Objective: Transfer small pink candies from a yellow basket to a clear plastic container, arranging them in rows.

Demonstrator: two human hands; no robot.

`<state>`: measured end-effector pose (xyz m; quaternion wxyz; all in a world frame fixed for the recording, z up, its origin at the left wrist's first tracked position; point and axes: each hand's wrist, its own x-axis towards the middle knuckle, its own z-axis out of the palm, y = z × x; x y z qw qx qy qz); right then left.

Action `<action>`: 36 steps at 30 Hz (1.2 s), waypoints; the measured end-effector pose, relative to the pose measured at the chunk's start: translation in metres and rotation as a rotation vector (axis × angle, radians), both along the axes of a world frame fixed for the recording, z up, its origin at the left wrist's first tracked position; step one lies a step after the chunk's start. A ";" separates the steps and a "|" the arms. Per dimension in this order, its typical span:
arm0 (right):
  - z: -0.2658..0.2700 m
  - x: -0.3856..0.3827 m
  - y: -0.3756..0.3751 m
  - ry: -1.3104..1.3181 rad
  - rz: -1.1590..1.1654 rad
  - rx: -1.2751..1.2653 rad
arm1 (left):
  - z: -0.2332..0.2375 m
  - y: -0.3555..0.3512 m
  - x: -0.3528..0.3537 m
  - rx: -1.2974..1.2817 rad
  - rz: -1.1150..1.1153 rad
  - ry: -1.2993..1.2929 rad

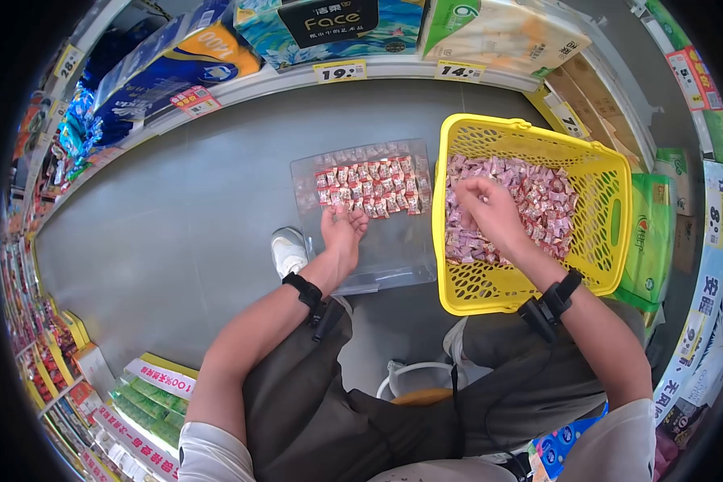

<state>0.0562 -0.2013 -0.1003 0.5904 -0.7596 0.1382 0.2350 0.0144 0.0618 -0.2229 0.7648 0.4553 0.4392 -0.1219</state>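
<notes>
A clear plastic bin [394,249] lies on the floor, with red-and-white wrapped candies [375,178] set in close rows across its upper part. My left hand [343,231] is at the lowest row, fingers curled in against the candies; whatever they pinch is hidden. To the right stands a yellow shopping basket [498,299] with a loose heap of pink and red wrapped candies [548,201] inside. Over the left part of that heap hovers my right hand [490,210], its fingers bent together. I cannot make out anything between them.
Shelves with tissue packs [329,32] and yellow price tags [340,71] run along the far side. A green tissue pack [649,241] stands right of the basket. Grey floor [177,201] stretches to the left. A white shoe [288,252] is beside the bin, and a white stool [422,369] shows below.
</notes>
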 end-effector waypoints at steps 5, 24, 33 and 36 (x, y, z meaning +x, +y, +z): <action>-0.049 -0.029 -0.044 -0.029 0.393 -0.368 | -0.036 0.015 -0.014 0.050 0.019 0.083; -0.068 -0.051 -0.086 -0.036 0.707 -0.678 | -0.078 0.036 -0.021 0.044 -0.190 0.231; -0.053 -0.053 -0.080 0.090 0.857 -0.817 | -0.077 0.037 -0.019 0.055 -0.184 0.254; -0.053 -0.054 -0.083 0.117 0.934 -0.872 | -0.074 0.036 -0.019 0.123 -0.295 0.245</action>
